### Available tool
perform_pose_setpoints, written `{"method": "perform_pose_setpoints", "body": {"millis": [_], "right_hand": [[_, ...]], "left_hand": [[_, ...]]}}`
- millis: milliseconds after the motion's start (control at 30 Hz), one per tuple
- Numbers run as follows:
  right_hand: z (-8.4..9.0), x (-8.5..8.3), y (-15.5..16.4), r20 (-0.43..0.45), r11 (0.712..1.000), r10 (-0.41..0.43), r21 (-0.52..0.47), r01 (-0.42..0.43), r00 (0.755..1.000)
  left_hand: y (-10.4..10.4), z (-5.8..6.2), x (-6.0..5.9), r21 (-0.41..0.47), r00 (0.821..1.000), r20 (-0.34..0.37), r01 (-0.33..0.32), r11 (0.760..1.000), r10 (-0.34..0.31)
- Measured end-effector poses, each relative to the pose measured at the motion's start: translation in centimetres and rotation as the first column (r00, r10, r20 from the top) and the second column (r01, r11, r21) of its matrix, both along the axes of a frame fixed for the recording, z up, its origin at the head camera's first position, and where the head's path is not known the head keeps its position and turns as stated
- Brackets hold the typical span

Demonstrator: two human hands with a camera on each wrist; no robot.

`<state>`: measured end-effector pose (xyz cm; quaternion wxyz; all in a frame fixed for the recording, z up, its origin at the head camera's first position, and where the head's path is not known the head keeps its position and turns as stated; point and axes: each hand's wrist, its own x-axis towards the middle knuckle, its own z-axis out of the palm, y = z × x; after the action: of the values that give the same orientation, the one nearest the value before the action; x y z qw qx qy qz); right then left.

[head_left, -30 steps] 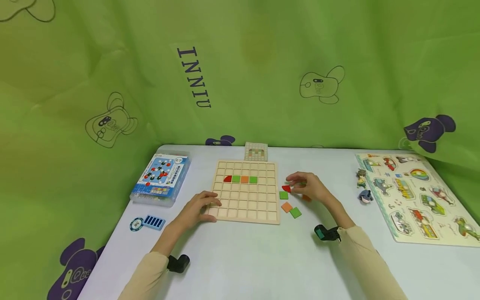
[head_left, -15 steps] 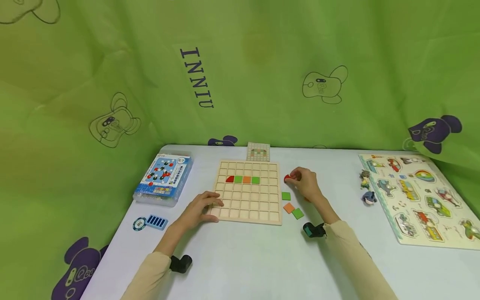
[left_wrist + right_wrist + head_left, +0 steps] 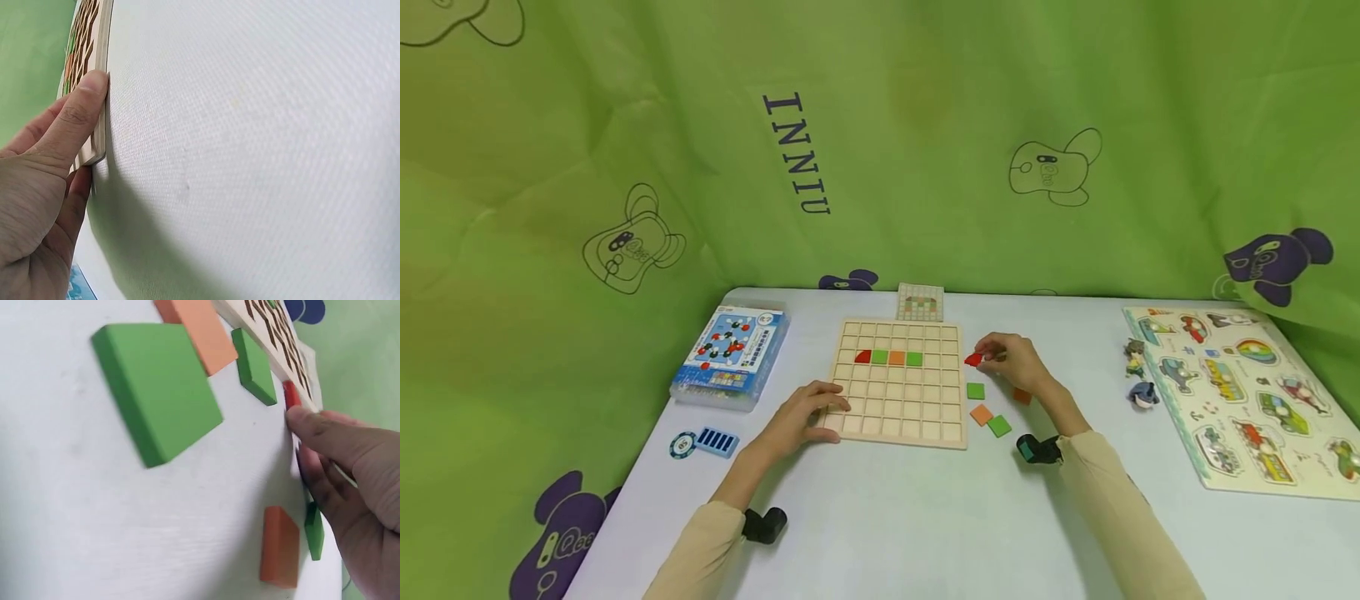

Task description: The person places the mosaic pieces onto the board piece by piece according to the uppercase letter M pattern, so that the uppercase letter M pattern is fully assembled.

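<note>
A wooden grid board (image 3: pixel 901 417) lies mid-table with a red quarter piece (image 3: pixel 862 357), two green tiles and an orange tile in its second row. My left hand (image 3: pixel 808 417) rests on the board's near-left corner, its thumb against the board's edge (image 3: pixel 100 94). My right hand (image 3: pixel 1011 360) pinches a red piece (image 3: pixel 973 359) just right of the board; the same red piece (image 3: pixel 291 395) shows at my fingertips (image 3: pixel 306 422). Loose on the table lie green tiles (image 3: pixel 975 390) (image 3: pixel 998 426) (image 3: pixel 159 387) and orange tiles (image 3: pixel 981 413) (image 3: pixel 1022 395) (image 3: pixel 279 545).
A blue boxed kit (image 3: pixel 731 357) sits at the left, a chip (image 3: pixel 682 447) and blue card (image 3: pixel 715 441) in front of it. A pattern card (image 3: pixel 920 302) lies behind the board. A vehicle peg puzzle (image 3: pixel 1240 392) and two small figures (image 3: pixel 1141 375) are at the right.
My right hand has picked the red piece up from the loose tiles and carried it up and left toward the board's right edge. The left hand has stayed on the board.
</note>
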<state>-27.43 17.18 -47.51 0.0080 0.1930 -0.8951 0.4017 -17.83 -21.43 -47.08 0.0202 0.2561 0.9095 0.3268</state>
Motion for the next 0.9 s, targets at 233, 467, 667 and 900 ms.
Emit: {"method": "perform_pose_setpoints", "body": {"millis": [233,467,667,900], "right_hand": [[-0.2,0.8,-0.5,-0.089,0.988,-0.151,-0.044,0.148,0.984],[-0.4,1.3,-1.7,-0.083,0.972,-0.229,-0.067,0.224,0.970],[-0.5,1.8,-2.2,-0.100,0.960,-0.275,-0.090,0.267,0.956],[-0.6,1.3,-2.5,-0.070,0.966,-0.245,-0.106,0.237,0.967]], "left_hand": [[-0.2,0.2,-0.2,-0.017,1.000,-0.016,-0.003,1.000,0.003],[-0.2,0.4,-0.1,-0.012,1.000,-0.003,0.001,1.000,-0.001],[0.0,0.3,-0.1,-0.012,1.000,-0.001,-0.001,1.000,0.001],[0.1,0.0,0.1,-0.003,1.000,-0.008,0.006,1.000,-0.006]]}}
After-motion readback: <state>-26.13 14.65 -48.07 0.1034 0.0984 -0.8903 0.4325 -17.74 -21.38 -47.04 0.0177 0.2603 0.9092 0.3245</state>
